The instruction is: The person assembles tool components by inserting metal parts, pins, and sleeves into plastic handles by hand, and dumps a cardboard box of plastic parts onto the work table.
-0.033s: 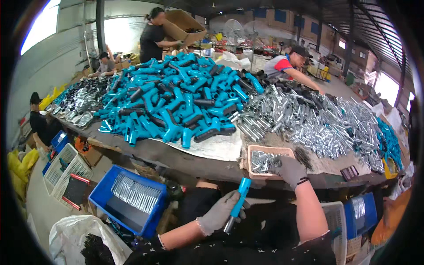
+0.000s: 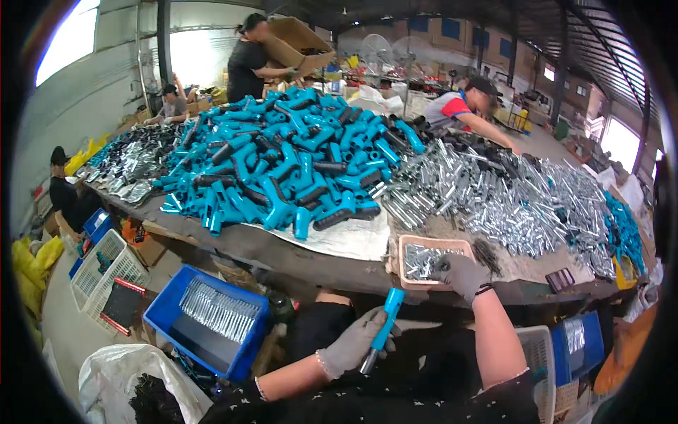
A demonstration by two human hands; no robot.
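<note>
My left hand [image 2: 357,340], in a grey glove, is wrapped round a teal plastic tubular handle [image 2: 393,305], held tilted in front of my lap. A dark, shiny end sticks out below the fingers. My right hand [image 2: 462,275], also gloved, reaches over the near right side of a shallow pink tray [image 2: 404,244]. Its fingers are bent together among small silver metal parts [image 2: 421,260] in the tray; whatever they pinch is too small to make out. Behind the tray, loose silver metal tubes and pins [image 2: 505,212] lie heaped on the table.
A large pile of teal and black angled handles [image 2: 282,162] covers the table's middle. At left stand a blue bin [image 2: 157,307] with rows of silver parts, a white basket [image 2: 85,293] and a white sack [image 2: 106,371]. Several co-workers are around the table, one holding a cardboard box [image 2: 296,42].
</note>
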